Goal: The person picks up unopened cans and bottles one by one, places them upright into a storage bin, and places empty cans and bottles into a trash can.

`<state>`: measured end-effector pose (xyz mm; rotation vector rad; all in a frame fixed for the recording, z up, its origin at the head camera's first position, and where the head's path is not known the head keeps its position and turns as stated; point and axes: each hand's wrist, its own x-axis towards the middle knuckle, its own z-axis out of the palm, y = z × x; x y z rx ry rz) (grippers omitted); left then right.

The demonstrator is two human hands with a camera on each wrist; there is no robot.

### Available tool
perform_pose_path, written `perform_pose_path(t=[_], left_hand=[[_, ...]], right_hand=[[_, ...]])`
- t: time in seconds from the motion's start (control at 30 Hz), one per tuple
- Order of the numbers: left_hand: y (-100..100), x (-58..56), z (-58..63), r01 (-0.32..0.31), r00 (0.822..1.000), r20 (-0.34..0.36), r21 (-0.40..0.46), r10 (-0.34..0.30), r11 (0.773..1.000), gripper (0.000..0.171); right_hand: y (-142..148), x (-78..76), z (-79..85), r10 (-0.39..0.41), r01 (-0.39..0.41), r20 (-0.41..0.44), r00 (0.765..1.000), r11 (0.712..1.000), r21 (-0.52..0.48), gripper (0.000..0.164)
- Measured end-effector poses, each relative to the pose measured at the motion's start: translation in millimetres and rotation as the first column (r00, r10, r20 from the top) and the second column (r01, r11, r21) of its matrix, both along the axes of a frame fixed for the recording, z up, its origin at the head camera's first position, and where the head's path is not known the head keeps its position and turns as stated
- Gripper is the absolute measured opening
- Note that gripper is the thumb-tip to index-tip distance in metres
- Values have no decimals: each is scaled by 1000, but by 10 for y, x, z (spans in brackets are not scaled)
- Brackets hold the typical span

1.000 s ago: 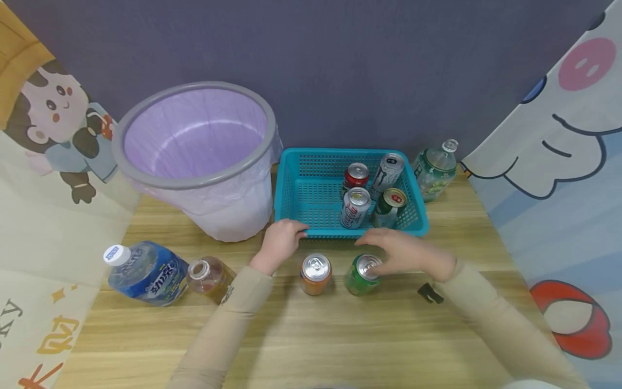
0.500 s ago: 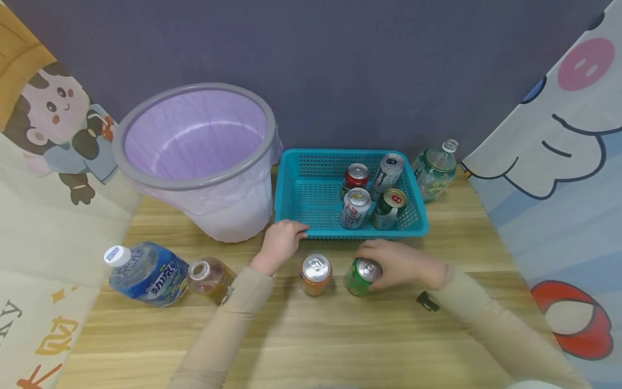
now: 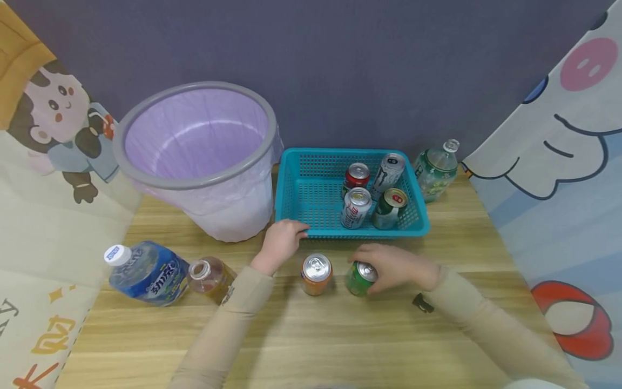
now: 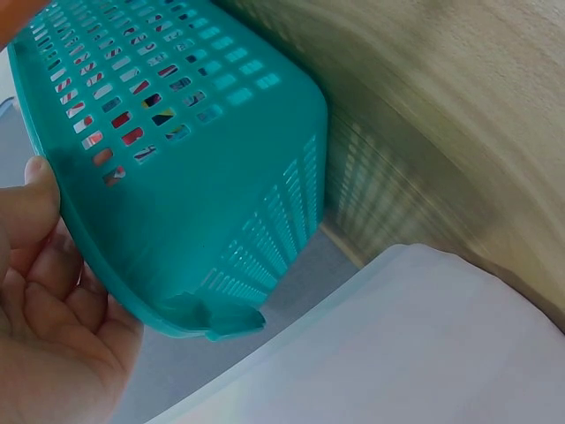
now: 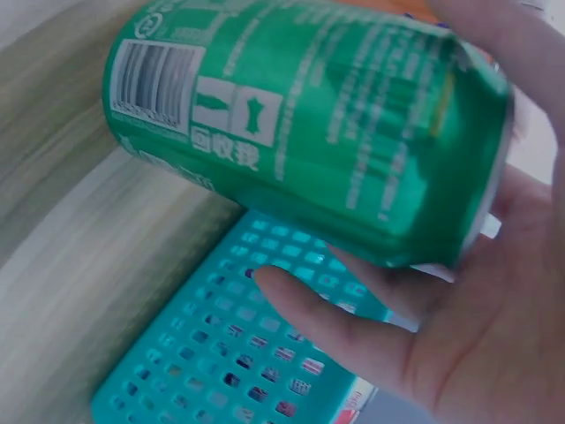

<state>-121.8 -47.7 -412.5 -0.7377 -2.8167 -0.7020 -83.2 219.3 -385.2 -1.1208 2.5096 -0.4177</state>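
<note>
My left hand [image 3: 280,244] grips the near rim of the teal plastic basket [image 3: 291,186] toward its left corner. The left wrist view has the thumb [image 4: 37,181] on that rim and the other fingers curled below. Over a green soda can [image 3: 359,281], upright on the table, my right hand [image 3: 396,265] arches with thumb and fingers to either side. A fingertip [image 5: 269,283] shows apart from the can's wall in the right wrist view. Just left of it stands an orange soda can [image 3: 316,274]. Inside the basket are several cans, including a white Coca-Cola can [image 3: 356,208].
A lined purple bin [image 3: 233,210] with a grey rim stands left of the basket. A blue-labelled bottle [image 3: 150,273] and a small amber bottle [image 3: 211,278] are at the left. One green-labelled bottle [image 3: 434,173] stands behind right. A dark small object [image 3: 423,303] lies near the right wrist.
My right hand has come down and left, from the near side of the basket to around the green can's top. The left hand keeps its place on the rim.
</note>
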Motion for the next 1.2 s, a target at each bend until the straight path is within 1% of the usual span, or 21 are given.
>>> perform_pose_path(t=[0.33,0.67,0.97,1.2], left_hand=[[4,-2,-2,-8,1000,4,-11,8,1000,16],[5,-3,-4,-7,1000,3,-15,7,1000,16],[5,8,9,-9,1000,8,-21,9,1000,16],[5,7,20,-7,1000,8,-17,7,1000,16]], right_hand=[[-18,5,-57,-2,3,38,999,1000,-6,63],[-38,4,-44,-9,10,57,998,1000,-8,61],[-43,9,-51,-7,8,36,999,1000,-22,60],[-54,16,-27,-4,5,32,999,999,-34,59]])
